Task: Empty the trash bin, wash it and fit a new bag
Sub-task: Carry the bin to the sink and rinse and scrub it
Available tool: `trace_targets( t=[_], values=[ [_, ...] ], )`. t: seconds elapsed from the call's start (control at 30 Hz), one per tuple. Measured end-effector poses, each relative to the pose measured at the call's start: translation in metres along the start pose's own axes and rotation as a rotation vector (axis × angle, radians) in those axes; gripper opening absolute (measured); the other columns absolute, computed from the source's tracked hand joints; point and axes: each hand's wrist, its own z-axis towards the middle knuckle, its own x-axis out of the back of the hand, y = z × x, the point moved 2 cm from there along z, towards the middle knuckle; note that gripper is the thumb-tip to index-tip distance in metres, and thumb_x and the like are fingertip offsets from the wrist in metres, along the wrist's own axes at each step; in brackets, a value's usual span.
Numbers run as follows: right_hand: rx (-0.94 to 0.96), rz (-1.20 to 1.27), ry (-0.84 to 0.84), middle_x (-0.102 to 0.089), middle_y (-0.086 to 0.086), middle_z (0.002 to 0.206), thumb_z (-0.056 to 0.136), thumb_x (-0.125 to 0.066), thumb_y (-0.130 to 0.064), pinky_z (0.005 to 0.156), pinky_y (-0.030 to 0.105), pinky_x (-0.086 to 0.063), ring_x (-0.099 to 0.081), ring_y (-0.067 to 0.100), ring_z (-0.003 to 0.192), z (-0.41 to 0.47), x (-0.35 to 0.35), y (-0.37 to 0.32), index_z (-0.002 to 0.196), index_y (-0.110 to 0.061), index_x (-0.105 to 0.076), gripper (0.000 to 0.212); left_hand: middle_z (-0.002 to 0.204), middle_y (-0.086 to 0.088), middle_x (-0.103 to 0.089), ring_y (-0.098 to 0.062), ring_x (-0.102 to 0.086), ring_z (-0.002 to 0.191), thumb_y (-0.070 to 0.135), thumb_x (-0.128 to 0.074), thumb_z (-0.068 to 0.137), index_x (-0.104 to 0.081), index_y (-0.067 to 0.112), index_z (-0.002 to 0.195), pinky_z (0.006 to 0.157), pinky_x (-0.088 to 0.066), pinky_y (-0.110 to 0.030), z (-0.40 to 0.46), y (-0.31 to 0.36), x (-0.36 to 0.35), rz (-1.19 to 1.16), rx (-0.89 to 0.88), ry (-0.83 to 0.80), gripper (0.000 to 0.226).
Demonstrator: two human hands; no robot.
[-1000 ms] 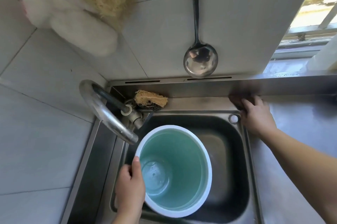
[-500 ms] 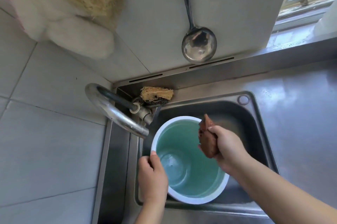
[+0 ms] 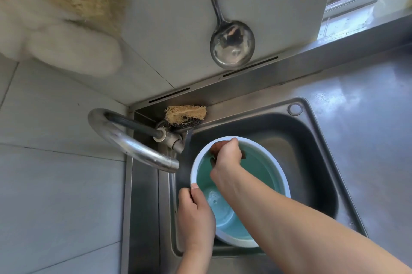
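Observation:
The trash bin (image 3: 265, 169), pale with a teal inside, stands open-topped in the steel sink (image 3: 312, 162) and has no bag in it. My left hand (image 3: 195, 215) grips its near-left rim, thumb over the edge. My right hand (image 3: 227, 157) holds a brown cloth (image 3: 217, 146) and presses it against the bin's far-left inner rim. Most of the cloth is hidden under my fingers. The bin's floor looks wet.
The curved tap (image 3: 133, 142) arches over the sink's left edge, its spout close to the bin. A loofah scrubber (image 3: 185, 114) lies on the sink's back ledge. A steel ladle (image 3: 231, 44) and a fluffy mitt (image 3: 73, 48) hang on the tiled wall. Steel countertop (image 3: 367, 122) extends right.
My right hand picked the brown cloth up from the counter behind the sink, carried it over the bin and now presses it on the far-left rim. My left hand kept its grip.

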Motion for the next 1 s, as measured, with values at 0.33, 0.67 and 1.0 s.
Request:
trace_targets(
  t=[0.33,0.67,1.0],
  values=[
    [0.074,-0.543,-0.394,-0.060,-0.006,0.051,0.091,-0.046,-0.043,0.060,0.028,-0.048,-0.057,0.014,0.061,-0.013,0.045,0.046,0.071,-0.020,-0.058,0.032,0.072,0.010,-0.060,-0.013,-0.057,0.068,0.050,-0.030,0.098,-0.049,0.027,0.076,0.056,-0.042,-0.033,0.012,-0.002,-0.004,0.013,-0.010,-0.027,0.038],
    [0.297,-1.945,-0.737,-0.048,0.005,0.062,0.086,-0.039,-0.041,0.058,0.032,-0.037,-0.044,0.021,0.060,-0.026,0.115,0.023,0.058,-0.016,-0.044,0.038,0.062,0.000,-0.058,-0.023,-0.057,0.060,0.048,-0.038,0.099,-0.046,0.020,0.070,0.053,-0.044,-0.032,0.009,0.009,-0.007,-0.004,-0.095,0.014,0.041],
    [1.060,-3.149,-0.790,-0.061,0.006,0.120,0.096,-0.051,-0.022,0.089,0.038,-0.042,-0.046,0.032,0.110,0.016,0.147,-0.051,0.119,-0.017,-0.065,0.028,0.056,-0.003,-0.053,-0.025,-0.052,0.057,0.046,-0.047,0.097,-0.046,0.013,0.069,0.048,-0.036,-0.033,-0.001,0.027,-0.017,0.010,-0.235,-0.066,0.043]
  ],
)
